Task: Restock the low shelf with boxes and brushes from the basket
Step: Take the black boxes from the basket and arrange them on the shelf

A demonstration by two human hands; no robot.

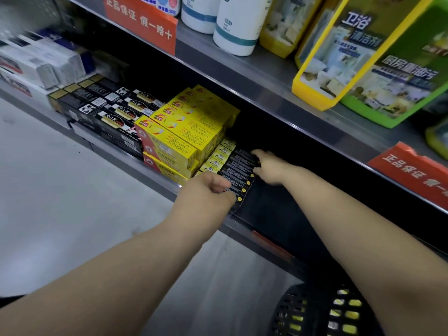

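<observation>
**Squaring slim black cardboard boxes (238, 169) on the low grey metal shelf (114, 152).**
Beside yellow cartons (179, 134), left grip (208, 190) curled round the row's near end, right grip (269, 168) clasping its far side; next, likely back to the black mesh basket (303, 309).

- Your light comes from overhead and it's fairly even; the floor (60, 190) looks bright, kinda washed out.
- The low shelf (271, 209) sits in heavy shadow under the upper shelf (242, 76), and the black boxes (240, 170) nearly melt into it.
- The white boxes (36, 61) top left are smeared with motion blur.
- Your wide lens bends the shelf edges toward the corners.
- The basket (303, 311) bottom right is dim and soft.
</observation>
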